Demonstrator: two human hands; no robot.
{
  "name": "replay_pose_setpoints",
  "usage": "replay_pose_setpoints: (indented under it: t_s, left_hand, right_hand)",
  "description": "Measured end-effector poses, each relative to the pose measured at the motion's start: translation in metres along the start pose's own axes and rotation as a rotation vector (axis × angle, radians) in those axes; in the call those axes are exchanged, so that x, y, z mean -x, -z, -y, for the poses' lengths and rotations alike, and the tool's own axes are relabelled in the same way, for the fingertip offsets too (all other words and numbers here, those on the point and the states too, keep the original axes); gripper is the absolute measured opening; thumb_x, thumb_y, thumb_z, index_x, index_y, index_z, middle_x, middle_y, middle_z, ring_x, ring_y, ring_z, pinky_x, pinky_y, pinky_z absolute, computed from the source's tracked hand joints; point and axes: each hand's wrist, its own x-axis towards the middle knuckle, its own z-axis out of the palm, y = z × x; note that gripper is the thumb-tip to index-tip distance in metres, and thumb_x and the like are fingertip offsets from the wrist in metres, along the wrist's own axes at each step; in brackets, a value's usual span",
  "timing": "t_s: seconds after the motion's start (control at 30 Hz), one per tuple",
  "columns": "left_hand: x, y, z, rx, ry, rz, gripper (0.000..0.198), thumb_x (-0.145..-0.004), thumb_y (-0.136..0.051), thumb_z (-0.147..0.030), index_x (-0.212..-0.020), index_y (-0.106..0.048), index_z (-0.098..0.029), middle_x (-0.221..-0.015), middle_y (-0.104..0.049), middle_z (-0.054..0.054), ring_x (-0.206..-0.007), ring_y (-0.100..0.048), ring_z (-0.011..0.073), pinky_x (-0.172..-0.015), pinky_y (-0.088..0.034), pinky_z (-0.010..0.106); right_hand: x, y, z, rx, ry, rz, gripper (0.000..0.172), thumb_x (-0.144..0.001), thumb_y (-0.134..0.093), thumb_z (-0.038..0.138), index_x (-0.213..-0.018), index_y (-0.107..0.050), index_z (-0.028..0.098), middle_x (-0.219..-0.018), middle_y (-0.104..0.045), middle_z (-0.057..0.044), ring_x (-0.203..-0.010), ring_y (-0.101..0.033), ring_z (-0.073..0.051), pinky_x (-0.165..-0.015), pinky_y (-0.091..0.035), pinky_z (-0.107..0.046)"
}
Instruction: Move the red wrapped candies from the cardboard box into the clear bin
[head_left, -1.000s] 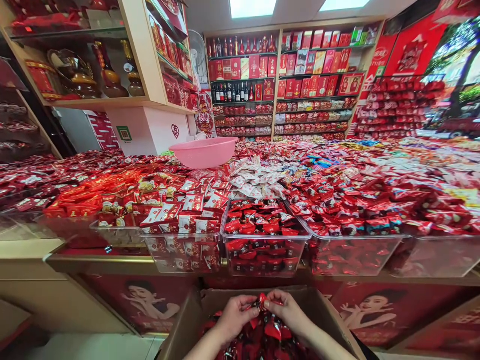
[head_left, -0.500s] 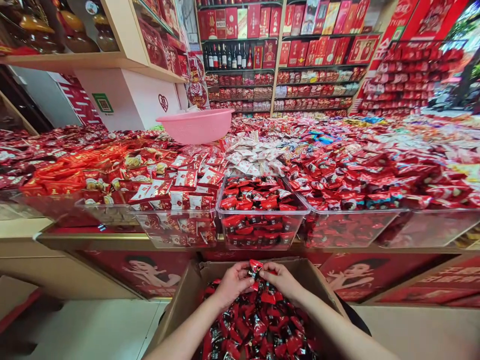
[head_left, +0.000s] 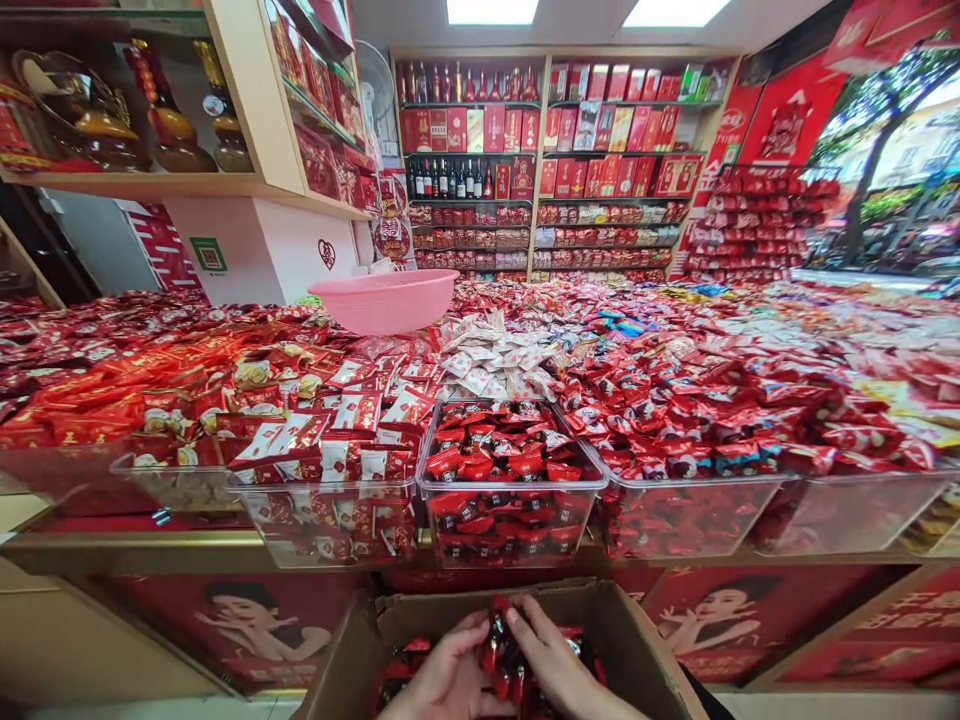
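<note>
A wrapped sweet [head_left: 498,632] in glossy red and black is held roughly upright near the middle of an open cardboard box [head_left: 636,642], its outline softened by blur. Loose sweets [head_left: 409,662] in similar red and dark wrappers lie jumbled inside, showing along the left of the box and at the right [head_left: 590,645]. The brown box itself stands open at the top, its far wall upright behind the sweets.

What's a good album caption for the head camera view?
Left hand and right hand with red-wrapped sweets between them, over a cardboard box before a counter of clear bins.
</note>
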Motion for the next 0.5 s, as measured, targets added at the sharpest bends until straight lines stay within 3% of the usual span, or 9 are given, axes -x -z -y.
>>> replay_pose_setpoints:
  t_s: [0.13,0.23,0.3,0.4,0.5]
  left_hand:
    - [-0.005,0.005,0.005,0.056,0.032,-0.037,0.010,-0.071,-0.052,-0.028,-0.079,-0.056,-0.024,-0.076,-0.062,-0.001,-0.075,-0.057,0.0190,-0.070,-0.039,0.036]
    - [-0.011,0.009,0.008,0.133,0.017,-0.127,0.005,-0.071,-0.053,-0.025,-0.069,-0.057,-0.022,-0.064,-0.061,-0.003,-0.074,-0.057,0.0178,-0.068,-0.038,0.030]
    - [-0.014,0.012,0.010,0.154,0.016,-0.127,0.007,-0.071,-0.053,-0.024,-0.069,-0.058,-0.020,-0.062,-0.061,-0.002,-0.075,-0.057,0.0181,-0.067,-0.038,0.028]
    - [-0.017,0.019,0.008,0.117,-0.065,-0.082,0.008,-0.070,-0.053,-0.021,-0.070,-0.059,-0.016,-0.066,-0.063,0.001,-0.077,-0.057,0.0195,-0.070,-0.037,0.028]
    - [-0.016,0.025,0.002,0.078,-0.139,-0.107,0.007,-0.066,-0.056,-0.019,-0.069,-0.059,-0.014,-0.069,-0.064,0.003,-0.078,-0.057,0.0209,-0.073,-0.037,0.028]
  right_hand:
    - [0.005,-0.003,0.007,0.058,0.001,0.069,0.049,-0.080,-0.025,0.051,-0.110,-0.040,0.015,-0.106,-0.051,-0.009,-0.101,-0.045,-0.017,-0.087,-0.031,-0.027]
    - [0.003,-0.008,0.004,0.229,-0.076,0.064,0.064,-0.077,-0.023,0.056,-0.120,-0.034,0.010,-0.115,-0.045,-0.013,-0.110,-0.037,-0.021,-0.092,-0.026,-0.031]
    - [0.000,-0.008,0.001,0.361,-0.118,0.067,0.069,-0.076,-0.023,0.057,-0.123,-0.031,0.007,-0.119,-0.042,-0.015,-0.112,-0.034,-0.023,-0.093,-0.025,-0.033]
    - [0.003,0.000,0.012,0.551,-0.150,0.105,0.065,-0.075,-0.030,0.053,-0.121,-0.037,0.007,-0.122,-0.040,-0.017,-0.112,-0.034,-0.026,-0.091,-0.027,-0.034]
    - [0.025,0.025,0.061,0.746,-0.017,0.269,0.041,-0.072,-0.043,0.044,-0.097,-0.058,0.015,-0.097,-0.058,-0.011,-0.088,-0.052,-0.022,-0.074,-0.038,-0.026]
